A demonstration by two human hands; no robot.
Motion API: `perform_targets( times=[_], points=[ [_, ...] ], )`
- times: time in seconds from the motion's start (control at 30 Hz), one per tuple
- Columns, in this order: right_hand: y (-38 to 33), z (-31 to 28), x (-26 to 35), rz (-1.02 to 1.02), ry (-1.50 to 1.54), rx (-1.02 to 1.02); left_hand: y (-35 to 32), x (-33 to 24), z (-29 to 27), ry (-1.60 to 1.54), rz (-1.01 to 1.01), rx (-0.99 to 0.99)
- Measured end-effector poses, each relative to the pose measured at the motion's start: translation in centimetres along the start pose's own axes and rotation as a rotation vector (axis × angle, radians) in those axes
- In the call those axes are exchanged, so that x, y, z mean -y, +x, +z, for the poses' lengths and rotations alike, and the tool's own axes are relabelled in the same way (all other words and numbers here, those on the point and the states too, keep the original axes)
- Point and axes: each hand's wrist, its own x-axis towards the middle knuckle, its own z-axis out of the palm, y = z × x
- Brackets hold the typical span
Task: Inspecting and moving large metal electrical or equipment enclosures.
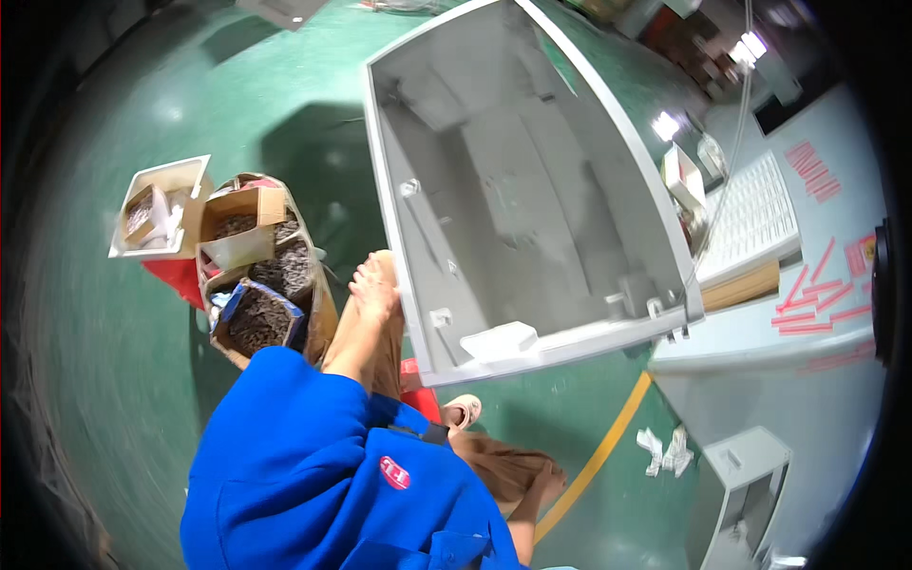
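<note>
Evidently, you had the large grey cabinet (pixel 518 204) directly in front of you and a little to your right, its open side facing up toward you, above the green floor (pixel 114 380); its support could not be seen. Your left hand (pixel 374 291) was against the outside of the cabinet's left edge, toward the near corner. Whether its fingers were hooked round the edge or only laid against it, I could not tell. Your right hand (pixel 543 483) was low beside the brown trouser leg (pixel 499 465), well apart from the cabinet; blur hid how far its fingers were spread and whether it had hold of anything.

In my judgement the cabinet was sheet metal: stiff, awkward and probably heavy for one hand, with smooth faces likely to slip under a flat palm. The pale rim (pixel 589 342) appeared the soundest hold, with one hand at each opposite side. The small interior bracket (pixel 440 316) and the white piece (pixel 499 342) at the near edge looked unfit to bear load.

To your left stood cartons (pixel 323 309) of dark small parts; to the right, a workbench (pixel 836 223) carried a white slotted tray (pixel 755 223).
</note>
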Motion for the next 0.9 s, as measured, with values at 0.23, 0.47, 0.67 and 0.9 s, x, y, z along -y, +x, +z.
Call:
perform_targets(
  times=[0.23,0.47,0.67,0.9],
  points=[
    [0.1,2.7,2.8,-0.041,-0.03,-0.029,4.9,10.2,16.6,-0.339,0.032,-0.359],
    [-1.0,0.4,1.6,0.071,-0.012,-0.039,4.3,8.5,17.3,-0.502,0.075,-0.036],
    [0.3,-0.3,2.6,0.071,-0.093,0.054,3.0,6.1,11.8,-0.388,0.15,-0.156],
    [3.2,-9.5,19.5,-0.71,0.878,0.103,1.3,3.3,2.8,0.02,0.109,-0.068]
  ],
)
